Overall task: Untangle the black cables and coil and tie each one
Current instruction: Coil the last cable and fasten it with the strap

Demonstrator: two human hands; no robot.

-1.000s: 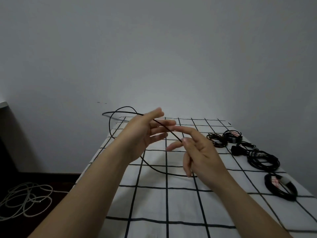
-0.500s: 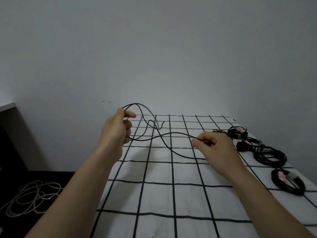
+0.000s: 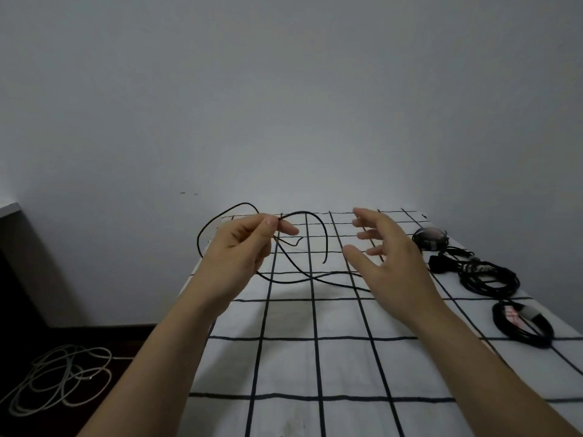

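A thin black cable loops in the air above the white checked table. My left hand pinches it between thumb and forefinger near the far left of the table, with one loop arching left and another arching right. The cable's lower strand sags across the cloth toward my right hand. That hand hovers with fingers spread and holds nothing, just right of the loop's hanging end.
Along the table's right edge lie coiled black cables: a small bundle, a larger coil with a plug and a coil with a label band. A pale cable lies tangled on the dark floor at the left.
My right hand has let go of the cable and opened, fingers spread. My left hand has shifted right, still pinching the cable, and a new loop has formed beside it.
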